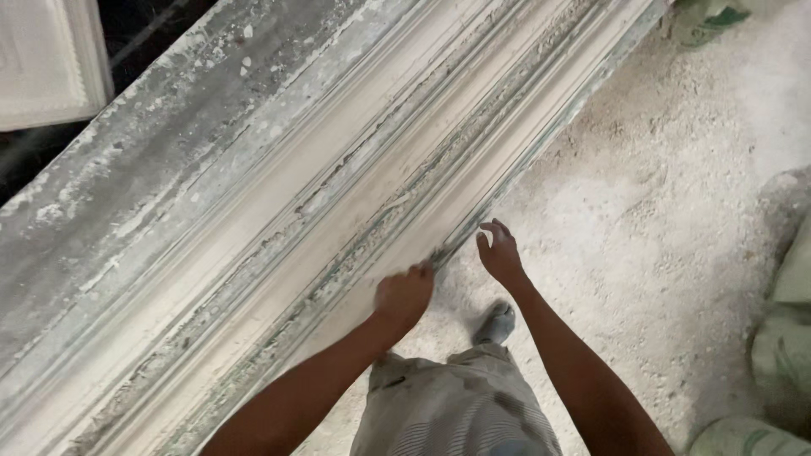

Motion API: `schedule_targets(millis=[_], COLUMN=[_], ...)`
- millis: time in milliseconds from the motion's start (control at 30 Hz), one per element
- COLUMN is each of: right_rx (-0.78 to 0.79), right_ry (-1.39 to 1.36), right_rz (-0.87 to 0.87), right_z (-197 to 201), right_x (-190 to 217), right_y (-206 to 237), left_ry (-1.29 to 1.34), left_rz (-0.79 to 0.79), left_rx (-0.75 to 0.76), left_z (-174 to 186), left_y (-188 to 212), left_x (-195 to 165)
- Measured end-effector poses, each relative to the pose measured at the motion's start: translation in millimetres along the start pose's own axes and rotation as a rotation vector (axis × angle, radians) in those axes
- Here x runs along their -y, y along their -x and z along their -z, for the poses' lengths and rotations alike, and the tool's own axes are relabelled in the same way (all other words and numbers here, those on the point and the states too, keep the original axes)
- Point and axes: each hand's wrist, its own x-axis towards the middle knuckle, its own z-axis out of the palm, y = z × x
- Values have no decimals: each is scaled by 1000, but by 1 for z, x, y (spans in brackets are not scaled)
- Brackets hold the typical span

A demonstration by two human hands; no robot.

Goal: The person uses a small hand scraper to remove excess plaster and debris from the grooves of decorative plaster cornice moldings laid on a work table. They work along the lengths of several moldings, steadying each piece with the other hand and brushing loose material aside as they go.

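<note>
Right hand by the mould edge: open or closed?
Open. The right hand has its fingers spread and slightly curled, beside the edge of the long plaster mould, holding nothing.

White panel (51,63) upper left; sacks (781,355) on dusty floor (676,211).

Bulging woven sacks, whitish with green print and grey with dust, lie along the right edge on the dusty floor. One large dusty woven sack (781,355) sits at the middle right, partly cut off by the frame. A smaller pale green-tinged sack (743,437) lies at the bottom right corner. Another crumpled green-and-white sack (708,19) shows at the top edge. No labels, signs or screens show.
</note>
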Motion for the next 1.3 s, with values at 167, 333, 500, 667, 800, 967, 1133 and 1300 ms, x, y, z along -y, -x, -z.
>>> schedule_targets(millis=[167, 333, 500, 667, 800, 967, 1133, 1300], right_rx=[44, 184, 185, 273, 139, 190, 243, 189], right_ry=[-98, -133, -178, -222, -199, -240, -344, -322], right_rz=[-99, 11, 120, -171, -79, -113, -292, -236], right_z=[41, 52, 48, 49, 55, 62, 60, 51], right_x=[-20, -43, -56, -55, -55, -59, -68, -68], right_y=[-54, -91, -95, -88, -88, -88, -97, -102], left_ry=[-55, -45, -244, -87, -44, -41, 285, 347], left_rz=[82, 88, 128, 145, 24, -13, 282, 323], left_rx=[46, 97, 254, 311, -186, -115, 136, -36], left_z=[34, 17, -7, 26, 63, 61, 52, 56], left_y=[-129, -15, 99, -15, -202, -196, -79, -63], left_x=[-30, 7, 8, -30, -79, -58, -21, -21])
